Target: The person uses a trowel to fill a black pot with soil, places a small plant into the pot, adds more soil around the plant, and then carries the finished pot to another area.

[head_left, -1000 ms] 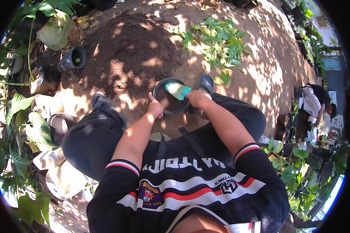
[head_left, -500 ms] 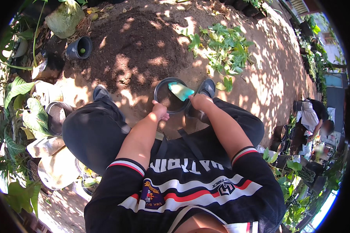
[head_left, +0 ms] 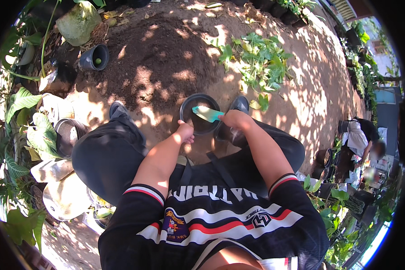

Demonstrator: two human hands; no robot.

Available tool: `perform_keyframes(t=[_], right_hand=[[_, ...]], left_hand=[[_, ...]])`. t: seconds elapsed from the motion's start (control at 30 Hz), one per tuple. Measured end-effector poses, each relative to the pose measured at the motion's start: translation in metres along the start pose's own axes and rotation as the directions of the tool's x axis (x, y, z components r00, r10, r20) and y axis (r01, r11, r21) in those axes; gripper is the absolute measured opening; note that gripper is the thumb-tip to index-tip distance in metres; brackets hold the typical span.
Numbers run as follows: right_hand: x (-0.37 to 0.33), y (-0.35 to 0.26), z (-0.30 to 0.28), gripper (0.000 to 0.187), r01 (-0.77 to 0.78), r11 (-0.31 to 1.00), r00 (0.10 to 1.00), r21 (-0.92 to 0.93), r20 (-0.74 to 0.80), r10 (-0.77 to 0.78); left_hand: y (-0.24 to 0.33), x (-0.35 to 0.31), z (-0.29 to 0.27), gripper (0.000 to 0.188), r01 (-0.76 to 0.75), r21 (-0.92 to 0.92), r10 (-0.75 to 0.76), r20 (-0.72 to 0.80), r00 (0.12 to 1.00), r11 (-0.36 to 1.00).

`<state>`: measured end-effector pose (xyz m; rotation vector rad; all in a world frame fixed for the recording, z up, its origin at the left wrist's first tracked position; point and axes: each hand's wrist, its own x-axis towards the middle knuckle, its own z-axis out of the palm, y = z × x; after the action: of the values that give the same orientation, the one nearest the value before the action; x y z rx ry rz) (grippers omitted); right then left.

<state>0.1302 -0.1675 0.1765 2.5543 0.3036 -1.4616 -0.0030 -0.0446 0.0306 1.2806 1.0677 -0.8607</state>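
Trowel [head_left: 207,114], teal, blade over mouth of black pot [head_left: 200,96]; can't tell if it touches anything inside. Right hand [head_left: 234,119]: fingers closed round trowel's handle end. Left hand [head_left: 185,132]: at pot's near-left rim, fingers curled, grip unclear. Pot's on ground [head_left: 159,119], soil heap [head_left: 153,54] beyond.

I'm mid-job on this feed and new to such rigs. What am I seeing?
There's no machine: a person works bare-handed. Each picture comes from a fisheye camera on their head, looking down; the lens bends straight edges. The right hand holds a curved turquoise trowel at the mouth of a round black plastic pot between the feet. The left hand is at the pot's near-left rim, its grip unclear. On the ground ahead lie dark brown soil and a heap of green leaves.
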Motion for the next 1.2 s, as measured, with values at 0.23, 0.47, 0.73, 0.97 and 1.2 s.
perform_keyframes(t=[0.23,0.47,0.73,0.97,1.2], right_hand=[[0.018,-0.009,0.001,0.051,0.081,0.984,0.984,-0.161,-0.142,-0.104],[0.010,-0.022,-0.003,0.052,0.080,0.968,0.977,-0.237,-0.174,-0.123],[0.000,-0.025,-0.027,0.054,0.099,0.959,0.978,-0.265,-0.153,-0.143],[0.020,-0.005,0.025,0.059,0.011,0.995,0.980,-0.094,-0.198,-0.030],[0.029,0.005,0.030,0.059,0.006,0.997,0.982,-0.079,-0.186,-0.021]], left_hand=[[0.014,-0.025,-0.013,0.060,-0.073,0.433,0.251,-0.370,0.895,0.898],[0.023,-0.015,-0.013,0.066,-0.047,0.404,0.172,-0.279,0.945,0.914],[0.025,-0.005,-0.005,0.058,0.039,0.340,0.083,-0.339,0.937,0.940],[0.037,-0.014,0.000,0.062,0.124,0.294,-0.008,-0.367,0.930,0.948],[0.013,-0.013,-0.003,0.061,-0.134,0.361,0.266,-0.346,0.900,0.923]])
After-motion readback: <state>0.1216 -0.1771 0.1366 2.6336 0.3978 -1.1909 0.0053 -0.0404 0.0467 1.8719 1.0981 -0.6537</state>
